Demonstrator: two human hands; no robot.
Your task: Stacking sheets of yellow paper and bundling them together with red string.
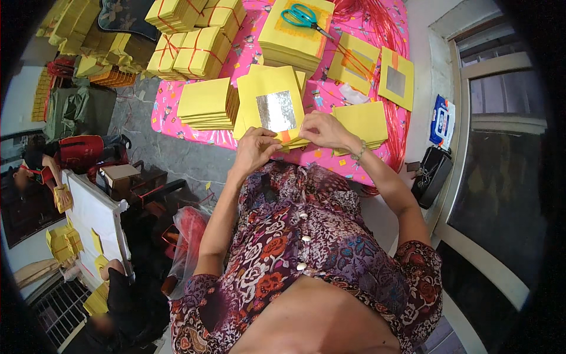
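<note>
A yellow paper sheet (250, 88) with a shiny silver square lies before me on a pile of similar paper. At its near left edge my left hand (258, 147) is closed, fingertips pinching the paper. My right hand (325, 130), with a bracelet on the wrist, is closed in a pinch at the near right corner. Between the hands an orange strip (287, 137) shows on the near edge. A stack of folded yellow paper (205, 101) stands to the left, and another stack (361, 123) lies beside my right hand.
Teal-handled scissors (299, 16) rest on a tall yellow paper stack (289, 50). Tied yellow bundles (200, 53) stand at the far left. Red strings (398, 133) hang down the right of the pink cloth (247, 56). Other people work at a white table (88, 218) at the left.
</note>
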